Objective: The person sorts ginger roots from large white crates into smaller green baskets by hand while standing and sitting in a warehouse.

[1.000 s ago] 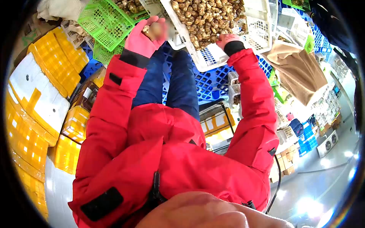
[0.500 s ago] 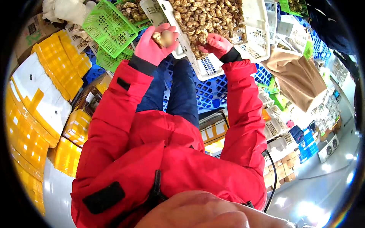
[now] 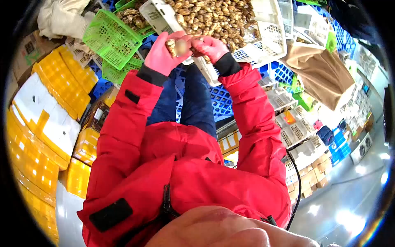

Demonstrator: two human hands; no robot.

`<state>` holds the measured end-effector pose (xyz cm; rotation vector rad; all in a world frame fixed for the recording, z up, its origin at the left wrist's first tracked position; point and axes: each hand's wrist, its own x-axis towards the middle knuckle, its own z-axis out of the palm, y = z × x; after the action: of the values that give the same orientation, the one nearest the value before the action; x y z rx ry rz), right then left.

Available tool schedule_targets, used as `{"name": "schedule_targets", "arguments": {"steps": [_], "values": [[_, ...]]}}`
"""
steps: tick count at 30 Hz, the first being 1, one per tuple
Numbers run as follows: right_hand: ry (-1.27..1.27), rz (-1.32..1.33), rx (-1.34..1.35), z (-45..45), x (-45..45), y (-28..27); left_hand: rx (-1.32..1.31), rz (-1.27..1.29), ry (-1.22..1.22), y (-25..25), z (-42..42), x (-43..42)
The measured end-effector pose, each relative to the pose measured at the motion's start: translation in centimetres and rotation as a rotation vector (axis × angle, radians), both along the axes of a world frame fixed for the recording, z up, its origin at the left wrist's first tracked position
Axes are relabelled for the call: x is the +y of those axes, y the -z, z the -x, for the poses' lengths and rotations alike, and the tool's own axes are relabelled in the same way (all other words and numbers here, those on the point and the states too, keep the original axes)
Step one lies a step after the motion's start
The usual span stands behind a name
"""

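Pink gloves cover both hands. My left hand (image 3: 161, 55) is wrapped round a brown and white shell (image 3: 171, 47); a blurred round patch hides part of its palm. Close beside it, my right hand (image 3: 210, 48) has its fingers closed on a dark brown shell (image 3: 197, 43), over the near edge of a white crate. This white crate (image 3: 269, 45) holds a large heap of brown shells (image 3: 222, 19).
Green baskets (image 3: 112, 39) stand at the upper left beside a pale cloth. Yellow-taped foam boxes (image 3: 33, 152) are stacked at the left. A brown cloth (image 3: 319, 72) lies at the right. Blue pallets (image 3: 221, 96) lie below the crate.
My right hand has left the shell heap with a shell and moved left, close to my left hand. My left hand still holds its shell. The view has shifted slightly.
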<state>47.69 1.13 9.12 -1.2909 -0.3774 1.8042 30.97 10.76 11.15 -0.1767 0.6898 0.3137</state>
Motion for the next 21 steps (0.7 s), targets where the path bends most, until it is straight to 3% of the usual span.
{"name": "schedule_targets", "arguments": {"steps": [5, 10, 13, 15, 17, 19, 21], "values": [[0.007, 0.192, -0.015, 1.2, -2.2, -1.0, -0.065, 0.005, -0.029, 1.8, 1.7, -0.3], [0.015, 0.26, -0.123, 1.3, -3.5, -0.1, -0.057, -0.025, -0.024, 2.3, 2.2, -0.2], [0.144, 0.183, -0.086, 0.7, -2.7, -0.6, -0.017, -0.036, -0.011, 1.8, 1.7, -0.4], [0.152, 0.038, -0.553, -1.1, -2.2, 0.0, -0.006, -0.033, -0.013, 1.7, 1.5, -0.4], [0.197, 0.169, -0.643, -3.8, -2.6, 2.8, 0.011, -0.066, -0.023, 1.1, 1.3, -0.5], [-0.399, 0.506, -1.155, -7.3, -3.3, 4.4, 0.001, -0.09, -0.03, 0.8, 1.4, -0.4], [-0.811, 0.764, -1.57, -6.6, -3.1, 7.4, -0.04, -0.097, -0.034, 0.9, 1.5, -0.5]]}}
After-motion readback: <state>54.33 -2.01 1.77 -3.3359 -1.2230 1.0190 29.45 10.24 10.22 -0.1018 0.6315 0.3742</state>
